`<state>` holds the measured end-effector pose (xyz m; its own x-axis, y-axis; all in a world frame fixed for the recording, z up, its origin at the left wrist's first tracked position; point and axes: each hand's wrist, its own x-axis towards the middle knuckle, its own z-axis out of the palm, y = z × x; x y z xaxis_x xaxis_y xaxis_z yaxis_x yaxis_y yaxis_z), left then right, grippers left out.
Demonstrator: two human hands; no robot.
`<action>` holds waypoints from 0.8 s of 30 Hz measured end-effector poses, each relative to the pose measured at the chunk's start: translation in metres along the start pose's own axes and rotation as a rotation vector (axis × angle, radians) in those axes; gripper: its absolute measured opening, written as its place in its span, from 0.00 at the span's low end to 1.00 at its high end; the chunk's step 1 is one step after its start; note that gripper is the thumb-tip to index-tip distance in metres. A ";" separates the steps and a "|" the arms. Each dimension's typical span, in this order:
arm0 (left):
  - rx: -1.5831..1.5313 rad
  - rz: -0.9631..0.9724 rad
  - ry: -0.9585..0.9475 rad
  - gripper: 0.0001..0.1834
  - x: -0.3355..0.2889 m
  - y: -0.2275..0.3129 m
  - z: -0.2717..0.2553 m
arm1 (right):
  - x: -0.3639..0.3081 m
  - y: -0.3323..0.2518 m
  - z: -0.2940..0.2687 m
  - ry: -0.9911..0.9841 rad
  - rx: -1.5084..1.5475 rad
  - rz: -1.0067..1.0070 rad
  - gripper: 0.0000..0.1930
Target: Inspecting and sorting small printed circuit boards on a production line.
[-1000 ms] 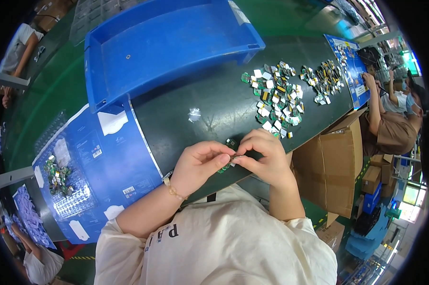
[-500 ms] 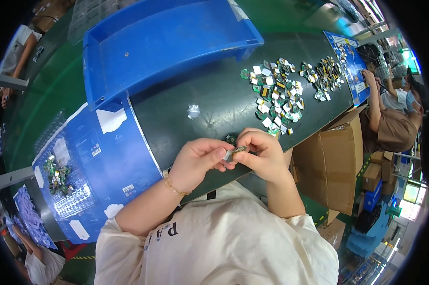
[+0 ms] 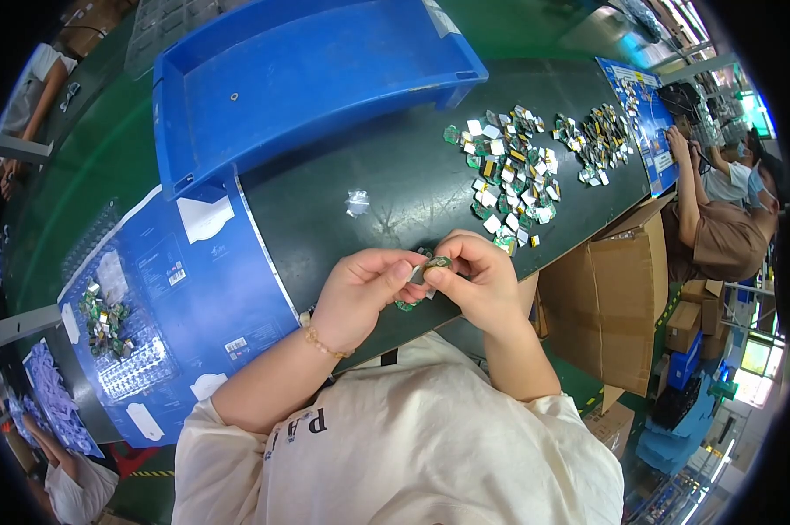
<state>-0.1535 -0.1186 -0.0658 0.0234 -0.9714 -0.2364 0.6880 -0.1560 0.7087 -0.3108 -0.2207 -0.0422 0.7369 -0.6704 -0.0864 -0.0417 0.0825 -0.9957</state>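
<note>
Green part (image 3: pixel 436 262) now higher between both hands

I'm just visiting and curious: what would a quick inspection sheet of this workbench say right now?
Surface: dark table, partly covered by blue sheets.
Job's things: small green part pinched between both hands; loose pile of green and white parts beyond; second pile farther right.
Clutter: scrap of clear wrapping; large blue bin; clear tray of parts on the left blue sheet.
Grippers: left hand and right hand meet at the table's near edge.
Cables: nothing seen.
Surroundings: cardboard boxes to the right; another person working beyond them.
</note>
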 end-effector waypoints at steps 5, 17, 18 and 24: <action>0.053 0.009 -0.001 0.11 -0.001 0.002 0.001 | 0.000 0.000 0.002 0.013 -0.002 -0.019 0.06; -0.011 -0.016 0.031 0.12 0.000 0.001 0.002 | 0.002 -0.001 0.007 0.081 -0.065 -0.068 0.06; -0.010 -0.019 0.035 0.11 0.000 0.001 0.001 | 0.002 -0.002 0.007 0.084 -0.119 -0.086 0.06; -0.018 -0.031 0.046 0.11 0.001 0.002 0.003 | 0.003 -0.004 0.007 0.103 -0.225 -0.097 0.07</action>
<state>-0.1540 -0.1203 -0.0626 0.0346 -0.9567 -0.2891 0.7018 -0.1827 0.6886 -0.3036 -0.2175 -0.0384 0.6726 -0.7398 0.0182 -0.1317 -0.1438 -0.9808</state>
